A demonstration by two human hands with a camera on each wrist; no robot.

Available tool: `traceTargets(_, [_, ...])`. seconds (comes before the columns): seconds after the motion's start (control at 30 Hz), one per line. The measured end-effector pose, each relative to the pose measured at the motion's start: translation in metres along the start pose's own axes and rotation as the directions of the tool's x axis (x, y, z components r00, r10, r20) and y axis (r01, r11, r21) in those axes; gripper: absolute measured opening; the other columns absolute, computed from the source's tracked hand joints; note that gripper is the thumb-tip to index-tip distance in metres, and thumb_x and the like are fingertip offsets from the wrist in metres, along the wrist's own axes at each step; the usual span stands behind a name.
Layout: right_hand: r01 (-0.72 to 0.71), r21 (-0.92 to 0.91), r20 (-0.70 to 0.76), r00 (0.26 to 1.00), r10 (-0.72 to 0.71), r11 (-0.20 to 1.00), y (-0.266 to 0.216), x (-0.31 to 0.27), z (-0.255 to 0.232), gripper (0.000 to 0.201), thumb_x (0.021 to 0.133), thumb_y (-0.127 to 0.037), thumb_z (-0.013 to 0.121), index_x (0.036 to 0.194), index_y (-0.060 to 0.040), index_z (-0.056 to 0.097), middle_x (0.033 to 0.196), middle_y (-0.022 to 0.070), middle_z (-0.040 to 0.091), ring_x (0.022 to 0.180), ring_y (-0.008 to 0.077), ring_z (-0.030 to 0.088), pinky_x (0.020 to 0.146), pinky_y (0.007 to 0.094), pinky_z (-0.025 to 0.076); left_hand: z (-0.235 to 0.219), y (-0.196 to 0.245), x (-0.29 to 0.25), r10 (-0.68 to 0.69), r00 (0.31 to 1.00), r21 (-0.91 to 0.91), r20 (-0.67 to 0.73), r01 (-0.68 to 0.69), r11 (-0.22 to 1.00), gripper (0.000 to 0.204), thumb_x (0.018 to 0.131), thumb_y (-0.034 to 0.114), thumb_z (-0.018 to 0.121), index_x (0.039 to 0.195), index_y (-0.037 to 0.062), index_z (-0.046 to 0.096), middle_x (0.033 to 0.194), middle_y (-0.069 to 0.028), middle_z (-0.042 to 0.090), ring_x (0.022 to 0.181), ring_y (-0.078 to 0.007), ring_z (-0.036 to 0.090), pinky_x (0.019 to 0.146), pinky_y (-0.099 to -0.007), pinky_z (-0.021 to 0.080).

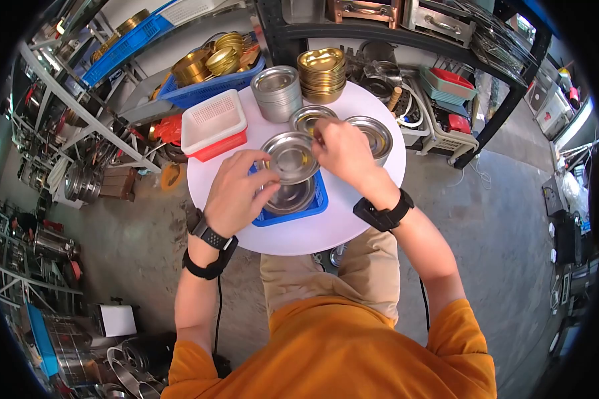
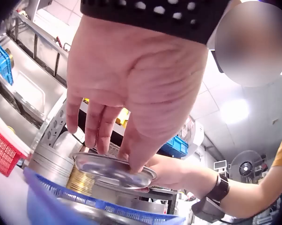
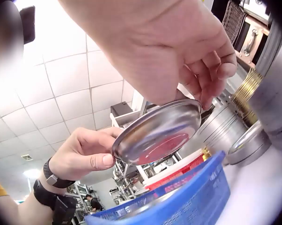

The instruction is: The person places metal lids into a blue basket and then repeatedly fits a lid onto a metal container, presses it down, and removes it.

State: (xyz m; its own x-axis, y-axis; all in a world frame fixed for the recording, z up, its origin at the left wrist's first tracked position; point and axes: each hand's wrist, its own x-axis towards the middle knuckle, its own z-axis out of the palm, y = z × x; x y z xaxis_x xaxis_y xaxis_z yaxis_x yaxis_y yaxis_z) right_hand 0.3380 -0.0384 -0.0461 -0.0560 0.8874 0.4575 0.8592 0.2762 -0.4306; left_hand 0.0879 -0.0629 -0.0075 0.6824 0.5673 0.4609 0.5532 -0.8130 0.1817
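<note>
A shallow round stainless-steel dish (image 1: 290, 158) is held up between both hands over a blue plastic basket (image 1: 321, 198). My left hand (image 1: 236, 189) pinches its left rim with thumb and fingers. At the opposite rim, my right hand (image 1: 346, 151) grips the dish with its fingertips. The right wrist view shows the dish (image 3: 162, 133) tilted, its shiny surface reflecting red. Inside the basket lies another steel dish (image 1: 289, 199), partly covered by the raised one. Just beyond the hands stand two more round steel pieces, one behind (image 1: 313, 118) and one at the right (image 1: 373, 138).
On the white round table (image 1: 299, 241) stand a stack of silver tins (image 1: 276, 100), a stack of gold tins (image 1: 322, 76), and a white basket (image 1: 213, 123) nested in a red one (image 1: 221, 148). Behind, a blue crate (image 1: 213, 86) holds gold-coloured pans. Shelving surrounds the table.
</note>
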Motion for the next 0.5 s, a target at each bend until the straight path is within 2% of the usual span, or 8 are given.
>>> traceTargets(0.07, [0.032, 0.013, -0.002, 1.0, -0.032, 0.999, -0.007, -0.008, 0.009, 0.015, 0.084, -0.014, 0.071, 0.092, -0.0008, 0.068, 0.092, 0.0198, 0.073, 0.084, 0.0412, 0.072, 0.074, 0.0511, 0.058, 0.004, -0.001, -0.02, -0.083, 0.997, -0.026, 0.006, 0.084, 0.996, 0.019, 0.084, 0.017, 0.081, 0.1, 0.0066, 0.078, 0.13, -0.0152, 0.064, 0.121, -0.0367, 0.06, 0.103, -0.0448, 0.048])
traceTargets(0.1, [0.054, 0.027, -0.011, 0.999, -0.053, 0.998, -0.01, -0.011, 0.013, 0.017, 0.083, -0.013, 0.071, 0.091, 0.0009, 0.067, 0.093, 0.022, 0.071, 0.083, 0.0423, 0.072, 0.074, 0.0526, 0.059, 0.008, -0.001, -0.027, -0.095, 0.995, -0.028, 0.001, 0.095, 0.995, 0.019, 0.084, 0.017, 0.081, 0.1, 0.0066, 0.078, 0.13, -0.0152, 0.064, 0.121, -0.0367, 0.06, 0.103, -0.0448, 0.048])
traceTargets(0.2, [0.069, 0.027, 0.045, 0.997, -0.07, 0.997, -0.011, -0.019, 0.02, 0.019, 0.083, -0.014, 0.072, 0.095, 0.0005, 0.066, 0.093, 0.0203, 0.07, 0.084, 0.0418, 0.072, 0.072, 0.0521, 0.059, 0.018, 0.001, -0.043, -0.164, 0.986, -0.082, -0.043, 0.16, 0.984, 0.02, 0.086, 0.023, 0.08, 0.097, 0.0064, 0.078, 0.132, -0.0194, 0.061, 0.122, -0.0393, 0.057, 0.103, -0.0473, 0.046])
traceTargets(0.3, [0.079, 0.01, 0.074, 0.994, -0.079, 0.997, -0.008, -0.025, 0.028, 0.021, 0.083, -0.014, 0.074, 0.096, 0.0003, 0.066, 0.095, 0.0203, 0.07, 0.084, 0.0416, 0.072, 0.072, 0.0518, 0.059, 0.024, 0.001, -0.052, -0.195, 0.98, -0.096, -0.037, 0.191, 0.977, 0.02, 0.087, 0.022, 0.08, 0.1, 0.0061, 0.079, 0.138, -0.0207, 0.059, 0.128, -0.0397, 0.055, 0.109, -0.0469, 0.044])
traceTargets(0.5, [0.065, -0.007, 0.129, 0.99, -0.064, 0.998, -0.009, -0.035, 0.031, 0.03, 0.08, -0.014, 0.081, 0.104, -0.002, 0.068, 0.105, 0.0211, 0.067, 0.084, 0.0427, 0.072, 0.073, 0.0513, 0.06, 0.042, -0.001, -0.063, -0.233, 0.969, -0.134, -0.082, 0.221, 0.966, 0.019, 0.088, 0.022, 0.079, 0.095, 0.0047, 0.08, 0.139, -0.0222, 0.059, 0.131, -0.0412, 0.053, 0.111, -0.0474, 0.042])
